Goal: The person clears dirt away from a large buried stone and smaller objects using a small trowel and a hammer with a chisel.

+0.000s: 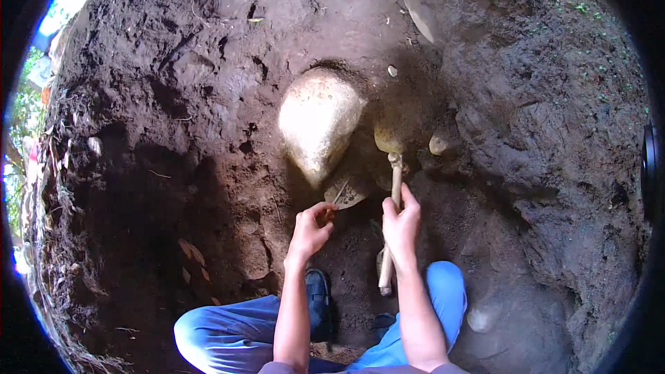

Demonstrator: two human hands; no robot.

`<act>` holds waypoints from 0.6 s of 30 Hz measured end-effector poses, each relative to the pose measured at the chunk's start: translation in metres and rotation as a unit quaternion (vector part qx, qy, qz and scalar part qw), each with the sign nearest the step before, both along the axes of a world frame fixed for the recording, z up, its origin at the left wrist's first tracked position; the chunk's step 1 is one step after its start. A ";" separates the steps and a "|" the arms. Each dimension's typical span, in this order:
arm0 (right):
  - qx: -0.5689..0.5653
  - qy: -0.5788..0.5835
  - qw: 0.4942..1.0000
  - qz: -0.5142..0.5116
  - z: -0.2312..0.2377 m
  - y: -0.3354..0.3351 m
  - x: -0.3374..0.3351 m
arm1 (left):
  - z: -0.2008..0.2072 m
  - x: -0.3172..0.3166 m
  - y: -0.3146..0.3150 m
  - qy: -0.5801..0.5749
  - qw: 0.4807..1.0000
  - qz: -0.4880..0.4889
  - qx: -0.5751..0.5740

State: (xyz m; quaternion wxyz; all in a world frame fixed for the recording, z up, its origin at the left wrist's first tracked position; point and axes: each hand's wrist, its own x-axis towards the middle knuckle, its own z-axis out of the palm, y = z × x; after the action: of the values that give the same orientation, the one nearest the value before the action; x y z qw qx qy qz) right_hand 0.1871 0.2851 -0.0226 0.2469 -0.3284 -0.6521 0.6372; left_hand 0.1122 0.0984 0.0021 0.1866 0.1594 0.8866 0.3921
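My right hand (402,225) is wrapped round a pale wooden handle (386,270), which points away from me. A knobby joint sits at its far end, against a yellowish rounded piece (388,140); whether that is the tool's head or a stone, I cannot tell. My left hand (312,230) has its fingers pinched on a thin stick (341,192), its tip over a flat greyish stone (352,195). Just beyond, a large pale stone (317,121), pointed toward me, sits partly sunk in the brown soil. A smaller tan stone (439,144) lies right of the handle.
Rough earth walls rise around me, with a rocky bulge (547,138) on the right. A long pale stone (420,21) shows in the far soil. Dry leaves (192,252) lie at the left. My bent knees (447,298) and dark shoe (317,298) are close to my arms.
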 end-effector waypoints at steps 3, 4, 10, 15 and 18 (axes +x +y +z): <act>-0.035 0.005 0.999 -0.001 0.000 0.003 0.005 | -0.020 -0.006 0.002 0.105 0.993 0.044 0.011; -0.048 -0.010 0.999 0.003 0.001 0.002 0.004 | -0.025 -0.009 0.004 0.104 0.994 0.039 0.013; -0.085 -0.015 0.996 -0.014 -0.008 0.010 0.008 | -0.037 -0.019 0.038 0.134 0.987 0.052 0.068; -0.058 -0.037 0.998 -0.011 -0.024 0.010 0.008 | -0.056 -0.039 0.038 0.091 0.995 0.030 0.006; -0.042 -0.049 0.998 -0.017 -0.031 0.011 0.005 | -0.061 -0.047 0.041 0.048 0.998 0.032 0.036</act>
State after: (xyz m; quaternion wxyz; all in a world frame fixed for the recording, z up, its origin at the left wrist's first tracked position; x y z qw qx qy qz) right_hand 0.1924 0.2963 -0.0535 0.2118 -0.3800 -0.6304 0.6429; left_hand 0.0648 0.1392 -0.0587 0.1252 0.1567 0.8846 0.4210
